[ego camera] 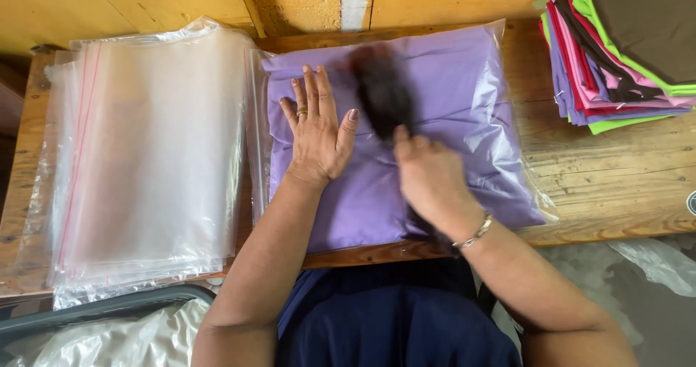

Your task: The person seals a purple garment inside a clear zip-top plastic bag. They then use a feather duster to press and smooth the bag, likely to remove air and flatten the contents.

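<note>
Head view: purple folded garment (464,99) lies inside a clear plastic bag (518,193) at the middle of the wooden table (609,186), so bagging looks done w/ this piece. Left hand (317,131) rests flat on it, fingers spread, palm down, gripping nothing. Right hand (429,178) is curled around the handle end of a dark blurred object (380,91), prob. a brush or similar, which lies across the bag's top; can't tell exactly what it is due to motion blur. Judging by this, air or creases are being pressed out; the bag mouth isn't clearly shown, so sealing can't be confirmed.

Stack of empty clear bags (152,157) sits just beside the filled one, at the left. Pile of folded coloured garments (616,55) waits at the far right corner, unbagged, so plenty appears left.
</note>
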